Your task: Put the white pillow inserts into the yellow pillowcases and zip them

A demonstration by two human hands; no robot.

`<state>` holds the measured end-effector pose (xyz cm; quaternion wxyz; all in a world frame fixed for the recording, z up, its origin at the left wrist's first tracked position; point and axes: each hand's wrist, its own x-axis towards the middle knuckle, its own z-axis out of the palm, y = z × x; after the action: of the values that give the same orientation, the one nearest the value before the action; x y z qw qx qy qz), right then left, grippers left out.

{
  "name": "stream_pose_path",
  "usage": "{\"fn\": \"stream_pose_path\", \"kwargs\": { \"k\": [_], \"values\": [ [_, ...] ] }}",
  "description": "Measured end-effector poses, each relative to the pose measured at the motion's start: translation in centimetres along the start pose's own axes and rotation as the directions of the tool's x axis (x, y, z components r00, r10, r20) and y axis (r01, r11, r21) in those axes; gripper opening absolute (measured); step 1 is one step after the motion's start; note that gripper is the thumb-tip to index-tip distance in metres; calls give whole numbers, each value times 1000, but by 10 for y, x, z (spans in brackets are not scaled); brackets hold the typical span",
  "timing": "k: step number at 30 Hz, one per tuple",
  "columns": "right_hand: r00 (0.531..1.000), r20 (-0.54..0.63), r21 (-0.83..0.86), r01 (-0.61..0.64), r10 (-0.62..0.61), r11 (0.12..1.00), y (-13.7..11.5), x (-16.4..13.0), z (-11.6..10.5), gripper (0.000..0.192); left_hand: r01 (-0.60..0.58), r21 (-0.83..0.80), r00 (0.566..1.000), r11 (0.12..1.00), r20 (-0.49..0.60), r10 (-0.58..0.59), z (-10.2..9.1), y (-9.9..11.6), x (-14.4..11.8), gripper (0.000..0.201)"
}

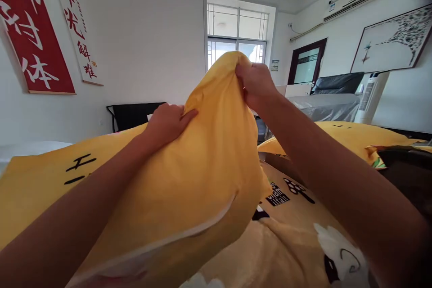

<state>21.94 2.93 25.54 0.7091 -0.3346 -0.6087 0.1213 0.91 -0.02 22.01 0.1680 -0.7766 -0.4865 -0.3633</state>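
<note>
A creased, bulging yellow cloth cover (212,153) peaks where the right hand (255,83) clamps it, the left hand (168,121) gripping its side.

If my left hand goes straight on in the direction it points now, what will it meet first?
Most likely the raised yellow cloth, which your left hand touches; what lies behind it along that line is hidden.

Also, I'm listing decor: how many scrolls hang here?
2: a red scroll at far left, cut off by the frame, and a white scroll right of it. Some may be hidden.
</note>
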Motion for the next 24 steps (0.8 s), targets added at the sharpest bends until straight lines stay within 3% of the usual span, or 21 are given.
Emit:
{"fn": "stream_pose_path", "kwargs": {
  "k": [2,5,6,8,10,12,16,18,20,22,24],
  "values": [
    [999,28,-11,35,-35,999,0,0,7,26,86,-47,982,995,171,-77,-5,4,-2,51],
    [971,147,-182,213,-188,960,4,-8,8,27,240,-140,889,961,429,-160,-20,7,3,49],
    [948,180,-229,300,-263,926,5,-12,6,29,250,-190,885,949,444,-144,-25,9,7,46],
    [908,192,-261,414,-373,872,6,-15,1,30,205,-371,929,906,365,-60,-28,19,17,38],
    [893,150,-232,450,-425,862,5,-15,-4,29,128,-590,969,797,246,26,-23,36,29,34],
    [886,123,-206,463,-447,862,5,-13,-9,28,88,-724,981,684,181,65,-14,55,41,33],
    [888,116,-205,460,-445,864,11,-11,-25,31,156,-787,955,597,276,114,4,78,58,27],
    [915,90,-185,404,-394,896,17,-17,-36,33,196,-803,929,562,337,156,13,81,61,27],
    [965,44,-131,262,-259,956,23,-30,-46,32,200,-820,934,537,325,147,23,82,62,30],
    [999,23,-51,30,-29,998,27,-49,-56,30,179,-826,962,535,261,80,33,83,63,33],
    [970,107,27,-222,218,975,30,-72,-63,30,163,-816,980,555,198,3,42,83,65,34]
  ]
}}
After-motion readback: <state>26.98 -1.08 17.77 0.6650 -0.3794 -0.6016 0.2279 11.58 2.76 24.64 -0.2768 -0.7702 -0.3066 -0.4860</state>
